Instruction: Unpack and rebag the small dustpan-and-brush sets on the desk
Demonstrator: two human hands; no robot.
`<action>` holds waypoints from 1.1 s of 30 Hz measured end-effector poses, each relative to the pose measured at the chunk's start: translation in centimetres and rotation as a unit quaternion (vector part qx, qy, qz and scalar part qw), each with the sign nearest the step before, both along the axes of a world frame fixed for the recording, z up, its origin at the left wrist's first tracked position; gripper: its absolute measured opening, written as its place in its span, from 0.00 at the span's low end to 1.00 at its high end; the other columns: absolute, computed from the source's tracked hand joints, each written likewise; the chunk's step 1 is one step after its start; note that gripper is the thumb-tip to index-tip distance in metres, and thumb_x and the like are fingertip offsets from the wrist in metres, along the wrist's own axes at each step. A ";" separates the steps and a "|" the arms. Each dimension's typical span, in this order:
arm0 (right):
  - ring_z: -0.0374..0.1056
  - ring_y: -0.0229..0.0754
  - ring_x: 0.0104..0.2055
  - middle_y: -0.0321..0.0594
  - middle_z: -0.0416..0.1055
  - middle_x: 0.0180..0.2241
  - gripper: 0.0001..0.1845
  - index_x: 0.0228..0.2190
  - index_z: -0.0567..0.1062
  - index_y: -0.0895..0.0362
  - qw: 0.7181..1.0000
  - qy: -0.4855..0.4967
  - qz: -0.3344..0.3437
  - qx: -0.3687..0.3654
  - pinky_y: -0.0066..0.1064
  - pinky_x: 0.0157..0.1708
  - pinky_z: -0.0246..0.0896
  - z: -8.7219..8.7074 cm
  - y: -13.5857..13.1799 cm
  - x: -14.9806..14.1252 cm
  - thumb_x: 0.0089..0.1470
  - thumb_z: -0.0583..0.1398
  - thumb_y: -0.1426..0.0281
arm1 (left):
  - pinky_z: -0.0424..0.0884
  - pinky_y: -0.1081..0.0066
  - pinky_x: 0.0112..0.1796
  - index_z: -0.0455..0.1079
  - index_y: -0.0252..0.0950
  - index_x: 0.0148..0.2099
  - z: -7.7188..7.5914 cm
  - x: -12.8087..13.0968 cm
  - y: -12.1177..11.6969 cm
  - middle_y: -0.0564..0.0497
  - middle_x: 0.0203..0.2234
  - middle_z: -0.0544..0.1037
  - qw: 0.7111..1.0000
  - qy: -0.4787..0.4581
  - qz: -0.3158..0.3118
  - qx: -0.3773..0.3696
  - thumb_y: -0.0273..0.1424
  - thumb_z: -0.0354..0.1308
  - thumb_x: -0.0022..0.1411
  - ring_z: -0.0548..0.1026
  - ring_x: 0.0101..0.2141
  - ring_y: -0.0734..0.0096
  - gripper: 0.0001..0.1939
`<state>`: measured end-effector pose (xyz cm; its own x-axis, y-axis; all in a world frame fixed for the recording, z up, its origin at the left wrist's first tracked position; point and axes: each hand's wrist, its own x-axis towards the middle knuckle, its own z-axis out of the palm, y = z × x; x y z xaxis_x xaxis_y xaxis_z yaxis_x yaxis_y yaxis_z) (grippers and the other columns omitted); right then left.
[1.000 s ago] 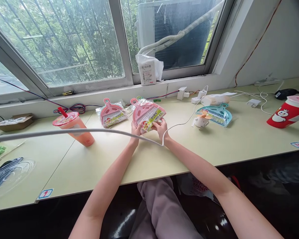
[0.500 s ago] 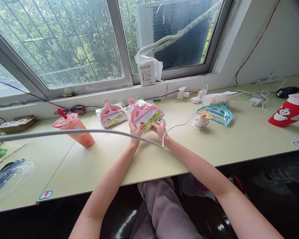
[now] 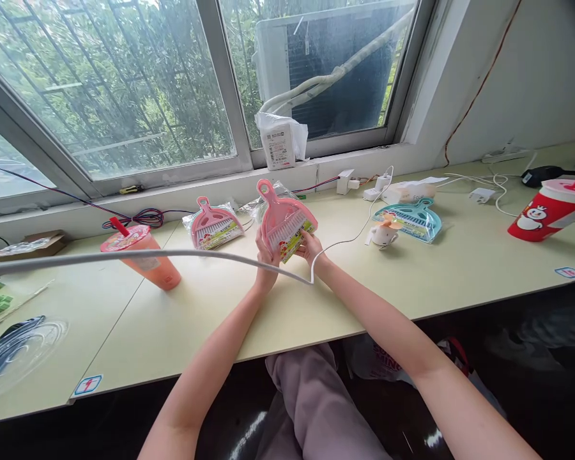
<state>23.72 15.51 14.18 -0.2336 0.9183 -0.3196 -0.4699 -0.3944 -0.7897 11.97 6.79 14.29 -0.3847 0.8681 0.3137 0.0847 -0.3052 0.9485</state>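
Around the pink plastic dustpan-and-brush set in clear wrapping (image 3: 285, 220), a pale yellow-green surface (image 3: 354, 297) is carrying several things. Left of this set, a second pink wrapped dustpan-and-brush set (image 3: 214, 227) is lying; right of it, a small white rounded object with an orange top (image 3: 384, 235) is standing before a teal wrapped dustpan-and-brush set (image 3: 412, 220). Behind it, a white package in plastic (image 3: 280, 150) is resting by the window. A long pale cable (image 3: 172, 252) is crossing in front of the left hand (image 3: 264, 253). That hand is gripping the first set's left edge, its fingers (image 3: 260, 239) curling round; the right hand (image 3: 311, 248) is pinching its lower right corner, fingers narrow. Farther left of that set, a translucent cup with a red straw (image 3: 148, 263) is holding orange-pink drink; far right of it, a red snowman-printed cup (image 3: 536, 220) is hiding its contents.
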 end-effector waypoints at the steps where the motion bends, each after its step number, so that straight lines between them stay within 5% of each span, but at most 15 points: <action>1: 0.75 0.42 0.25 0.35 0.74 0.26 0.10 0.38 0.66 0.55 1.000 -0.001 0.001 0.000 0.38 0.30 0.77 0.1 0.0 0.1 0.58 0.61 0.65 | 0.60 0.55 0.63 0.45 0.45 0.72 0.0 0.1 -0.1 0.44 0.64 0.66 1.000 0.010 -0.002 0.011 0.38 0.66 0.58 0.62 0.65 0.52 0.47; 7: 0.75 0.41 0.25 0.37 0.75 0.30 0.14 0.41 0.68 0.56 0.999 0.015 0.023 0.033 0.35 0.27 0.76 0.5 0.1 0.6 0.58 0.63 0.62 | 0.64 0.56 0.61 0.46 0.44 0.71 0.1 0.6 -0.1 0.41 0.67 0.61 0.994 0.077 0.007 0.072 0.39 0.63 0.62 0.66 0.63 0.55 0.42; 16: 0.77 0.41 0.35 0.37 0.79 0.36 0.22 0.39 0.73 0.55 0.979 0.076 0.128 0.142 0.30 0.38 0.76 0.2 -0.1 0.4 0.41 0.72 0.72 | 0.60 0.62 0.64 0.48 0.41 0.71 1.9 -0.4 -0.3 0.42 0.69 0.57 0.996 -0.034 0.044 0.068 0.32 0.67 0.57 0.56 0.69 0.55 0.45; 21: 0.77 0.42 0.37 0.40 0.80 0.35 0.21 0.36 0.74 0.57 0.987 0.050 0.082 0.131 0.31 0.39 0.76 0.1 0.2 0.6 0.39 0.72 0.73 | 0.63 0.65 0.62 0.52 0.44 0.69 2.2 0.2 -0.4 0.45 0.66 0.63 0.988 -0.146 -0.021 0.049 0.28 0.70 0.53 0.61 0.66 0.59 0.46; 27: 0.77 0.43 0.39 0.41 0.79 0.36 0.18 0.38 0.73 0.57 0.989 0.031 0.023 0.145 0.36 0.42 0.77 -0.2 -0.3 0.3 0.43 0.70 0.73 | 0.71 0.57 0.56 0.65 0.37 0.60 1.6 0.2 0.5 0.43 0.52 0.77 0.937 -0.327 -0.103 -0.070 0.30 0.62 0.62 0.76 0.53 0.59 0.24; 33: 0.77 0.41 0.37 0.41 0.78 0.37 0.15 0.37 0.72 0.58 0.989 0.043 -0.038 0.139 0.35 0.41 0.76 -0.6 -1.0 -0.3 0.44 0.67 0.74 | 0.69 0.50 0.57 0.70 0.35 0.55 0.9 -1.7 0.8 0.42 0.47 0.80 0.927 -0.299 -0.177 -0.139 0.31 0.62 0.62 0.79 0.48 0.55 0.19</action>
